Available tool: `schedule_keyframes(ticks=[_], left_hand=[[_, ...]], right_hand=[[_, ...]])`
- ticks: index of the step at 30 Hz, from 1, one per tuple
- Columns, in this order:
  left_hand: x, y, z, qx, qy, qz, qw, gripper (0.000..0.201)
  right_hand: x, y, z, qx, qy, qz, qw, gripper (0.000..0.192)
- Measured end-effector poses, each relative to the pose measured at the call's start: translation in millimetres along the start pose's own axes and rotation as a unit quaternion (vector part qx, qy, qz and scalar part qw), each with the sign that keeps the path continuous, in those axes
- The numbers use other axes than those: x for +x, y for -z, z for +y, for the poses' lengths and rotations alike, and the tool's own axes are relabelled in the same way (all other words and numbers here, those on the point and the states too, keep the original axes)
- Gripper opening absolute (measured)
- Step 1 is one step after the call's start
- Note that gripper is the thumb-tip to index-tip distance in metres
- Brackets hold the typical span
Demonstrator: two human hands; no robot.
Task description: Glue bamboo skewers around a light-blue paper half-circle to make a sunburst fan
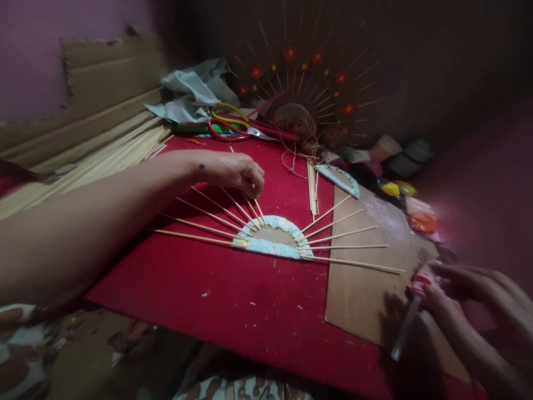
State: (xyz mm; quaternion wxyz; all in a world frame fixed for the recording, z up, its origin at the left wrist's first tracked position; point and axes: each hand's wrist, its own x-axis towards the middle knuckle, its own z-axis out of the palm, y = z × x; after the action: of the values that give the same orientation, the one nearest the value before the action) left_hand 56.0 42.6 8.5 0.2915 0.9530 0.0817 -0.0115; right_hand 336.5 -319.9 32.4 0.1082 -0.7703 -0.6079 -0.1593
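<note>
My left hand (244, 172) reaches over the red surface with its fingers pinched at the outer end of a thin wooden stick (259, 210). That stick runs down to a half-round cardboard piece (275, 238) edged in pale blue patterned fabric. Several more sticks fan out from its curved rim, with a gap at the top right. At the lower right, my right hand (470, 300) is closed round a pink hot glue gun (423, 280). A clear glue stick (406, 328) juts from it toward me. Part of the gun is hidden by the fingers.
A cardboard sheet (358, 289) lies at the right, near a second fabric-edged half-round (339, 179) and loose sticks (312, 189). Behind are scissors (229, 122), crumpled cloth (195, 91), twine (308, 144) and a flowered stick fan (308, 78). Long strips (112, 147) lie left.
</note>
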Motion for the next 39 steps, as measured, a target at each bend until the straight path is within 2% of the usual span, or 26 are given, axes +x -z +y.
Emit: schedule_keyframes(ticks=[3,5,9,13,21,28,33,36,39], left_hand=[[1.2,0.0,5.3,0.010,0.011,0.006,1.000,0.016],[1.5,0.2,8.6,0.018,0.013,0.012,1.000,0.015],[0.4,-0.2,12.8,0.028,-0.003,0.026,0.999,0.016],[-1.2,-1.2,14.8,0.041,-0.013,0.029,0.999,0.017],[-1.4,-2.8,15.5,0.003,-0.034,0.031,0.999,0.018],[-3.3,-7.3,7.7,0.030,-0.026,0.063,0.997,0.014],[-5.1,-7.0,6.2,0.089,-0.036,0.084,0.992,0.014],[-11.7,1.2,2.3,0.130,-0.014,0.149,0.980,0.016],[-24.6,16.1,-3.8,0.167,0.061,0.256,0.950,0.020]], right_hand=[[35.2,-2.7,-50.2,0.072,0.184,0.012,0.980,0.024],[53.9,-9.4,-78.6,0.107,0.249,-0.014,0.962,0.025],[75.0,-26.6,-123.7,0.139,0.302,-0.055,0.941,0.025],[85.5,-39.7,-149.5,0.119,0.314,-0.082,0.938,0.021],[99.8,-51.4,-158.5,0.153,0.303,-0.122,0.933,0.018],[106.8,-59.1,-162.5,0.146,0.296,-0.126,0.936,0.021],[109.1,-59.2,-163.8,0.137,0.297,-0.137,0.935,0.021],[110.1,-60.5,-164.6,0.139,0.292,-0.139,0.936,0.022],[113.8,-61.8,-164.9,0.152,0.285,-0.133,0.937,0.022]])
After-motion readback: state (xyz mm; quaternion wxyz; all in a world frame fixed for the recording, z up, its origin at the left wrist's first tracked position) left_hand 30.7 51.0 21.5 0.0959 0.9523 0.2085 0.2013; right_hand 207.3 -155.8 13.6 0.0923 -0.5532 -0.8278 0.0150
